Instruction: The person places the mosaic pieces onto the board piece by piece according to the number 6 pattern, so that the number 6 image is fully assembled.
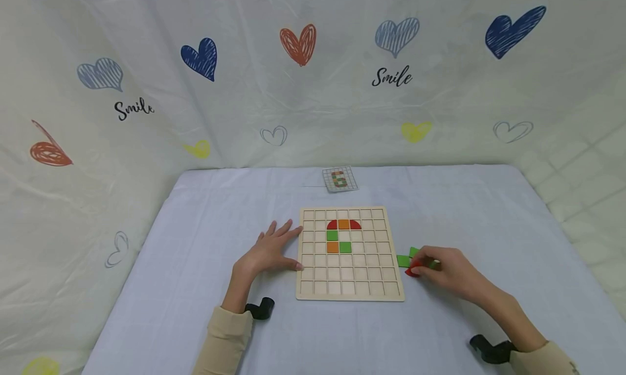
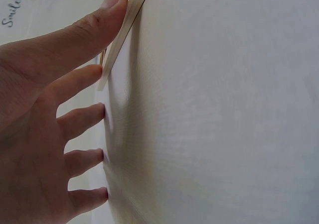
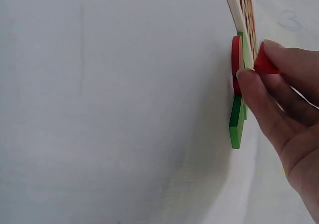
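Note:
A wooden grid board [image 1: 352, 289] lies flat on the table. On it are two red rounded-corner tiles [image 1: 332, 224], an orange tile [image 1: 344, 224] between them, and below these a green tile [image 1: 332, 235], then an orange tile [image 1: 333, 247] beside another green one. My left hand [image 1: 269, 251] is spread at the board's left edge, thumb and index finger touching it. Right of the board, my right hand [image 1: 447, 269] pinches a red tile [image 3: 266, 62] between thumb and fingers. Under and beside that hand lie green tiles [image 3: 237, 124] and a red tile [image 3: 236, 57].
A small card [image 1: 339, 179] with a printed grid and coloured pattern lies behind the board, near the table's back edge. White cloth covers the table [image 1: 215, 201]. A curtain [image 1: 332, 103] with printed hearts hangs behind. Black wrist mounts [image 1: 261, 308] sit on both wrists.

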`<state>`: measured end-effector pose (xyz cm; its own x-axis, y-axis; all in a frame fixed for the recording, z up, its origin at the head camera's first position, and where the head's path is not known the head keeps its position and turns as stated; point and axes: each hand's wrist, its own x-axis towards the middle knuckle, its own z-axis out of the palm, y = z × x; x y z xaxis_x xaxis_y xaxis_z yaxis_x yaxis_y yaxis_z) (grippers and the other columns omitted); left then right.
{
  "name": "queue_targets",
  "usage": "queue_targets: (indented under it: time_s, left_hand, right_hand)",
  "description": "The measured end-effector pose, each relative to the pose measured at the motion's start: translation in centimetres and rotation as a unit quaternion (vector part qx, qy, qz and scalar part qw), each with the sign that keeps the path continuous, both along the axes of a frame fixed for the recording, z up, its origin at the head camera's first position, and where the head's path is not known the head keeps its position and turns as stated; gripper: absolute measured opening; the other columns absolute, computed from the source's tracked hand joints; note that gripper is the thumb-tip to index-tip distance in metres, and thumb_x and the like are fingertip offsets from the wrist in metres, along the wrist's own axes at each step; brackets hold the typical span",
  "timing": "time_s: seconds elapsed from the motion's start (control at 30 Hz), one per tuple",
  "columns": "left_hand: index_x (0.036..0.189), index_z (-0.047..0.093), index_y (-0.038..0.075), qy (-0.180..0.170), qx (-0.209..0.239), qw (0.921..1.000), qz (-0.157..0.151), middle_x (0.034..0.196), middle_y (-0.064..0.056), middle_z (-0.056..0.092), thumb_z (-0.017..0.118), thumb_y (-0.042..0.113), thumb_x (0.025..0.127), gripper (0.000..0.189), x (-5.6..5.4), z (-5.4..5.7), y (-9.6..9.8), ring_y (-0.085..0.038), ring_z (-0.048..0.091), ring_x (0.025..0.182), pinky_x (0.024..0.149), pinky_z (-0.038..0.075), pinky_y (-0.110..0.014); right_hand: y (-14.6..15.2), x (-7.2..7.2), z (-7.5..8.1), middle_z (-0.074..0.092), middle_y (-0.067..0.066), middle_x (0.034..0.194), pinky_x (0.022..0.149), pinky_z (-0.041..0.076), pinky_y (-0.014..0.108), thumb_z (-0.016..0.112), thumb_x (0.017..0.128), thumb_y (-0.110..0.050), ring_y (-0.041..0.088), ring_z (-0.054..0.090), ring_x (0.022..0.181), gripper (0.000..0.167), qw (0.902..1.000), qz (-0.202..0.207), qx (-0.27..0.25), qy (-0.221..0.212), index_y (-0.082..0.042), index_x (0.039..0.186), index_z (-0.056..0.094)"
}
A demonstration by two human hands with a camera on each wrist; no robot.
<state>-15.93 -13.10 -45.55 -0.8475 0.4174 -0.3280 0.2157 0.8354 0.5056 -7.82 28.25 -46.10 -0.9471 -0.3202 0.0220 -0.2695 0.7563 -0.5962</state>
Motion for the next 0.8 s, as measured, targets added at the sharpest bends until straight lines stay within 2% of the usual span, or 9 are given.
queue_targets:
  time_s: [0.17,0.4,0.57,0.8]
  left_hand:
    - [0.161,0.038,0.024,-0.002,-0.001,1.0,0.001,0.172,-0.007,0.021,0.087,0.042,0.081,0.096,0.0,0.1,0.0,-0.043,0.003,0.159,0.124,0.009,-0.069]
    - [0.161,0.038,0.023,-0.003,0.004,1.0,0.002,0.172,-0.007,0.021,0.088,0.041,0.081,0.096,0.1,0.1,0.1,-0.043,0.002,0.159,0.124,0.009,-0.069]
    - [0.161,0.038,0.023,-0.002,0.002,1.0,0.0,0.172,-0.008,0.021,0.087,0.042,0.081,0.096,0.1,0.2,0.1,-0.044,0.003,0.159,0.123,0.009,-0.07]
    - [0.161,0.038,0.023,-0.002,0.001,1.0,0.0,0.172,-0.008,0.021,0.087,0.041,0.081,0.096,0.0,0.1,0.1,-0.044,0.003,0.159,0.123,0.009,-0.07]
  right_hand:
    - [-0.1,-0.3,0.2,0.074,-0.008,0.093,0.074,0.061,0.025,0.082,0.085,-0.005,0.0,0.067,0.081,0.019,0.9989,-0.017,-0.041,-0.016,-0.017,0.097,0.074]
    - [-0.9,-0.8,0.4,0.078,0.0,0.093,0.063,0.061,0.03,0.081,0.089,-0.016,0.012,0.074,0.077,0.026,0.9866,-0.039,-0.125,-0.098,-0.008,0.113,0.072]
    - [-1.3,-1.3,0.3,0.077,0.004,0.1,0.063,0.06,0.029,0.08,0.09,-0.016,0.011,0.073,0.083,0.031,0.9858,-0.041,-0.128,-0.1,-0.008,0.119,0.073]
    - [-2.2,-2.1,-0.1,0.078,0.004,0.108,0.076,0.058,0.022,0.079,0.091,-0.018,0.011,0.074,0.089,0.029,0.9879,-0.041,-0.117,-0.093,-0.009,0.118,0.076]
